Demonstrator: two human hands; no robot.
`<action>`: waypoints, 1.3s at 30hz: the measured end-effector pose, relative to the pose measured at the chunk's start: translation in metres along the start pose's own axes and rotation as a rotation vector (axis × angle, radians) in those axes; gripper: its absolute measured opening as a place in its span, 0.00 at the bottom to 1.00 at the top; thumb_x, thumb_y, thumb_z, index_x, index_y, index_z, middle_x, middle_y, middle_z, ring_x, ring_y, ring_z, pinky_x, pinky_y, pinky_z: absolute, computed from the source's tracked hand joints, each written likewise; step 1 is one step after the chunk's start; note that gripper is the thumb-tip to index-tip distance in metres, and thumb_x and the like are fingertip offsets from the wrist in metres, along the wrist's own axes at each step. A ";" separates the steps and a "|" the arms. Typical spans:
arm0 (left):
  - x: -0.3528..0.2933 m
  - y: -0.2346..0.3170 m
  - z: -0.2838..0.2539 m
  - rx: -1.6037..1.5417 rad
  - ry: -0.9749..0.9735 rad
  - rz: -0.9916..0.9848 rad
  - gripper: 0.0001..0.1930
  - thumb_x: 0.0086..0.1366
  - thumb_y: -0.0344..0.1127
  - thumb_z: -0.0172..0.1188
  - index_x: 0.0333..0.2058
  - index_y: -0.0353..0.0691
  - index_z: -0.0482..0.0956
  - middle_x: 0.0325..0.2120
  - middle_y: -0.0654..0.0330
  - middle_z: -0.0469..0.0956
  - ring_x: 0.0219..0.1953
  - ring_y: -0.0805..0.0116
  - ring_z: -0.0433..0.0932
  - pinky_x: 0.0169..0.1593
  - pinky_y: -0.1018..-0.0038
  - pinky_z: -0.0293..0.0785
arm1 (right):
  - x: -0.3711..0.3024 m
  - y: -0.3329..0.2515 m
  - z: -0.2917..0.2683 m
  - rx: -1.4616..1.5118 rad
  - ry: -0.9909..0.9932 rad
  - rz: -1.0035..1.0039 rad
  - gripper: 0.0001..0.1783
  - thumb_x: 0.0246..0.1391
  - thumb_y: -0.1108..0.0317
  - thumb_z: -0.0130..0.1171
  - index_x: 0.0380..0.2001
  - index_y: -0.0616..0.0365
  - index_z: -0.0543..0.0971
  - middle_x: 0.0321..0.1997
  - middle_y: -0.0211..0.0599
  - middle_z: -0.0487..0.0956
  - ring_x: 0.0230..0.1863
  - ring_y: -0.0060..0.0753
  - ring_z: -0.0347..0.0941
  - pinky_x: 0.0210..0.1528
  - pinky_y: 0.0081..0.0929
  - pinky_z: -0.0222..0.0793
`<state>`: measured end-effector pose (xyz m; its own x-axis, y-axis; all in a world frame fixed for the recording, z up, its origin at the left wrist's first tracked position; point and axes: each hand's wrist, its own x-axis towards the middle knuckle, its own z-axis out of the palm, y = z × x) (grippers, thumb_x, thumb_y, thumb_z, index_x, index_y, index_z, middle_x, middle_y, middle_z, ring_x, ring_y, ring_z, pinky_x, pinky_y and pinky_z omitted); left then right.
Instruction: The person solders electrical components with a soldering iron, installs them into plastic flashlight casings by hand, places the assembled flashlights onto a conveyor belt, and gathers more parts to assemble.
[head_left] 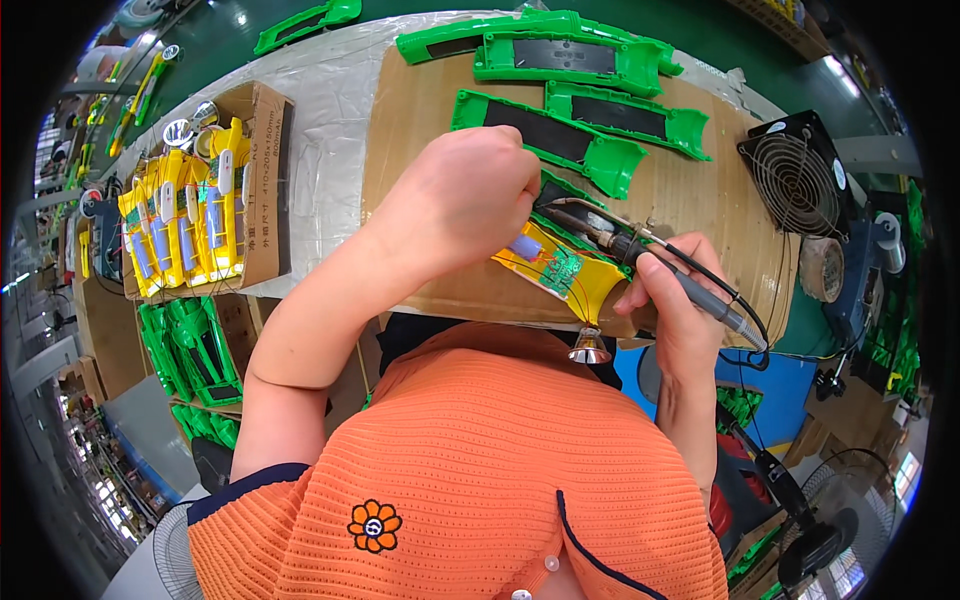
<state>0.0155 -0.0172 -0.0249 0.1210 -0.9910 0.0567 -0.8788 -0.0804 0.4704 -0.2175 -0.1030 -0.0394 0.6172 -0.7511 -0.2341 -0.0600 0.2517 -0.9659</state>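
Note:
My right hand [680, 292] grips a soldering iron [706, 298] by its grey handle, and the iron's metal end slants up and left toward my left hand [470, 190]. The left hand is closed with its knuckles up; what its fingers hold, if anything, is hidden. Below the iron lies a yellow flashlight half-shell [600, 279] with a green circuit board [562, 275], a blue battery cell [524, 246] and thin wires. Wires join its shiny reflector [589, 348], which hangs past the table's near edge. Partly covered by iron and hand, a green half-shell sits just behind.
Several green half-shells [562, 57] with black inserts lie along the cardboard-covered table's far side. At left, a cardboard box [268, 190] holds several wired yellow shells [185, 215]. A black fan [795, 170] and a tape roll [822, 268] stand at right. The iron's cable [742, 300] loops rightward.

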 end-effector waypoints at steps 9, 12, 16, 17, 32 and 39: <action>0.002 0.000 -0.001 0.018 -0.031 -0.004 0.06 0.54 0.30 0.57 0.26 0.37 0.82 0.25 0.55 0.75 0.33 0.54 0.77 0.40 0.62 0.74 | 0.001 0.001 0.001 0.002 0.020 -0.006 0.09 0.56 0.72 0.61 0.33 0.59 0.70 0.19 0.34 0.79 0.20 0.16 0.71 0.23 0.13 0.59; 0.003 0.000 0.000 0.039 -0.041 0.002 0.06 0.53 0.30 0.57 0.26 0.37 0.82 0.25 0.54 0.75 0.33 0.54 0.77 0.40 0.62 0.74 | 0.001 0.001 0.001 -0.004 0.020 0.008 0.09 0.56 0.72 0.61 0.33 0.59 0.70 0.19 0.34 0.79 0.19 0.15 0.70 0.22 0.14 0.58; 0.004 0.001 -0.002 0.054 -0.053 0.007 0.06 0.53 0.30 0.57 0.26 0.36 0.82 0.25 0.54 0.75 0.33 0.53 0.77 0.40 0.62 0.74 | 0.001 -0.001 0.000 0.020 0.039 0.029 0.08 0.56 0.72 0.60 0.33 0.60 0.70 0.18 0.36 0.79 0.19 0.19 0.72 0.22 0.15 0.61; 0.004 0.000 -0.002 0.053 -0.053 0.007 0.06 0.53 0.30 0.57 0.26 0.36 0.82 0.25 0.54 0.75 0.33 0.53 0.77 0.40 0.62 0.74 | 0.000 -0.002 0.000 0.032 0.048 0.036 0.08 0.57 0.72 0.60 0.33 0.61 0.70 0.19 0.36 0.78 0.19 0.22 0.73 0.23 0.17 0.64; 0.006 0.001 -0.002 0.073 -0.056 0.013 0.06 0.53 0.30 0.56 0.25 0.37 0.81 0.25 0.55 0.75 0.33 0.54 0.77 0.40 0.62 0.73 | -0.003 0.004 -0.010 0.259 0.059 -0.053 0.06 0.59 0.75 0.55 0.33 0.63 0.69 0.19 0.39 0.74 0.18 0.29 0.71 0.25 0.28 0.74; 0.005 0.003 -0.004 0.111 -0.062 0.021 0.05 0.53 0.30 0.57 0.24 0.38 0.81 0.24 0.56 0.75 0.32 0.55 0.77 0.39 0.62 0.74 | -0.011 0.009 -0.036 0.266 0.099 -0.178 0.06 0.59 0.74 0.54 0.37 0.63 0.67 0.25 0.46 0.76 0.20 0.27 0.70 0.26 0.28 0.74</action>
<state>0.0158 -0.0224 -0.0195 0.0763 -0.9970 0.0096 -0.9271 -0.0673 0.3688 -0.2529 -0.1147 -0.0493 0.5199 -0.8499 -0.0861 0.2572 0.2519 -0.9330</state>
